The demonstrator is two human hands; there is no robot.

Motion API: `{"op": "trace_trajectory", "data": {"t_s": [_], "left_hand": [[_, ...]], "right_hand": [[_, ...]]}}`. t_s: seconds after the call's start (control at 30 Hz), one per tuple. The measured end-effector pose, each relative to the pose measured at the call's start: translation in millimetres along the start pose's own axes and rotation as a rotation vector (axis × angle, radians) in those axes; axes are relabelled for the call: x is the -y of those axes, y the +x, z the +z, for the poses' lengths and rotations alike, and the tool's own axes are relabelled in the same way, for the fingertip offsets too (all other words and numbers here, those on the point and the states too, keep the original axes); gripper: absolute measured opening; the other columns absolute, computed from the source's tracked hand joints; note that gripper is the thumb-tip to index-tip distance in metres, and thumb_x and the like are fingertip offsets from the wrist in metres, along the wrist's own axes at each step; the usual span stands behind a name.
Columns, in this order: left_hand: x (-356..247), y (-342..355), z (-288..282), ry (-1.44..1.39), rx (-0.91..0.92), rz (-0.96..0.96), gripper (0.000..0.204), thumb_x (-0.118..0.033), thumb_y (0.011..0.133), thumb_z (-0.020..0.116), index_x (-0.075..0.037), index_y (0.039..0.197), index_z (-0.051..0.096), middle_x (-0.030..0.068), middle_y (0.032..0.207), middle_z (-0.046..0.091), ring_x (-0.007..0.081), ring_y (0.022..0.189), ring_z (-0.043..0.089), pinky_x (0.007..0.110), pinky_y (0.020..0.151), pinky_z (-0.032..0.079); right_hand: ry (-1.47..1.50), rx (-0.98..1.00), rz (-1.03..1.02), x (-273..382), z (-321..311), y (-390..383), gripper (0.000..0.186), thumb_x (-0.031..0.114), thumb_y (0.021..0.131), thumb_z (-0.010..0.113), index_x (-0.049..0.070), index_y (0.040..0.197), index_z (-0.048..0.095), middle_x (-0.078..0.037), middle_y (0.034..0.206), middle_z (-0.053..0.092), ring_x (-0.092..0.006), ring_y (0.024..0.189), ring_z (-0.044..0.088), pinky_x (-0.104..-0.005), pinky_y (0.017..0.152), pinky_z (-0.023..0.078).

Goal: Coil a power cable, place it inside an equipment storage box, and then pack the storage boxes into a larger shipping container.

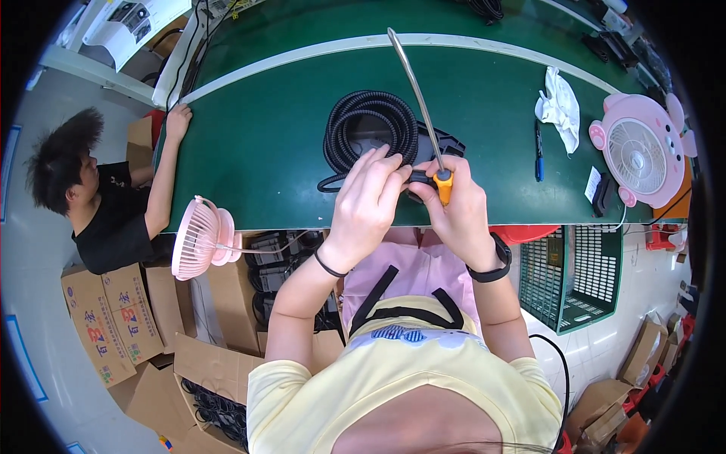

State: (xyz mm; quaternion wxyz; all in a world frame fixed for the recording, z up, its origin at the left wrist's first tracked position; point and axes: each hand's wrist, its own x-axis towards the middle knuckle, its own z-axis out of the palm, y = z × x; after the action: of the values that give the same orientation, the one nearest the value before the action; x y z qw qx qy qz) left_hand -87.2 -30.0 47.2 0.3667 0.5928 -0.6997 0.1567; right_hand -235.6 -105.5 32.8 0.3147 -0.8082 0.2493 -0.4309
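My right hand [460,203] is closed round the orange-and-black handle of a long screwdriver [421,102]. Its steel shaft slants up and away over the green bench. My left hand [369,198] has its fingers bent over the near side of a coil of black corrugated hose [366,106], gripping it; the thumb is hidden. A dark plastic part [451,144] shows inside and to the right of the coil. Between my hands a short black piece [420,177] reaches the fingers of my right hand. What lies under both palms is hidden.
On the bench [257,144] to the right are a white cloth [560,106], a blue-and-black marker [538,151] and a pink fan [637,151]. Another pink fan [200,238] hangs at the left front edge. A person [106,189] sits left, arm on the bench; cartons [113,321] stand below.
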Motion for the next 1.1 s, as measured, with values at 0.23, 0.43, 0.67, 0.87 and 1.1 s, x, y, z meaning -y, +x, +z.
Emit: {"op": "trace_trajectory", "data": {"t_s": [0.23,0.43,0.67,0.87,1.1], "left_hand": [[7.2,-0.9,3.2,0.029,-0.047,0.112,0.028,0.001,0.07,0.077,0.002,0.097,0.07,0.011,0.102,0.065,0.0346,0.101,0.067,0.043,0.09,0.057],[8.6,5.1,-3.5,0.032,0.046,0.077,0.031,-0.001,0.073,0.076,0.001,0.102,0.067,0.0113,0.114,0.062,0.0323,0.103,0.066,0.04,0.088,0.057],[5.7,17.6,-12.6,0.078,0.071,0.123,0.031,0.0,0.075,0.073,0.0,0.105,0.067,0.0115,0.122,0.059,0.0298,0.106,0.065,0.037,0.086,0.057],[8.8,19.1,-6.2,-0.081,-0.006,0.199,0.017,0.005,0.074,0.071,0.008,0.09,0.067,0.0124,0.106,0.067,0.031,0.101,0.068,0.038,0.085,0.059],[17.4,2.4,10.7,-0.289,-0.127,0.205,0.018,0.011,0.075,0.07,0.009,0.092,0.065,0.017,0.1,0.068,0.0312,0.095,0.07,0.047,0.088,0.059]], "right_hand": [[0.008,0.006,0.108,7.9,3.8,1.0,0.038,0.009,0.087,0.073,0.002,0.115,0.048,-0.014,0.095,0.067,-0.0366,0.077,0.069,-0.0392,0.063,0.055],[0.039,-0.007,0.117,6.5,0.6,2.7,0.041,0.011,0.084,0.077,0.003,0.113,0.05,-0.012,0.092,0.068,-0.0336,0.076,0.069,-0.0379,0.064,0.055],[-0.022,-0.088,-0.132,-5.1,-4.9,7.5,0.042,0.006,0.079,0.081,0.004,0.104,0.047,-0.011,0.097,0.071,-0.0235,0.076,0.068,-0.0302,0.069,0.055],[-0.043,0.02,-0.103,-8.5,-9.0,6.2,0.039,0.002,0.081,0.078,0.003,0.104,0.047,-0.013,0.092,0.069,-0.0247,0.079,0.069,-0.0317,0.071,0.055],[0.295,-0.029,0.237,3.7,-1.0,5.1,0.036,0.004,0.084,0.075,0.002,0.108,0.048,-0.009,0.086,0.062,-0.0189,0.064,0.067,-0.0293,0.058,0.053]]}}
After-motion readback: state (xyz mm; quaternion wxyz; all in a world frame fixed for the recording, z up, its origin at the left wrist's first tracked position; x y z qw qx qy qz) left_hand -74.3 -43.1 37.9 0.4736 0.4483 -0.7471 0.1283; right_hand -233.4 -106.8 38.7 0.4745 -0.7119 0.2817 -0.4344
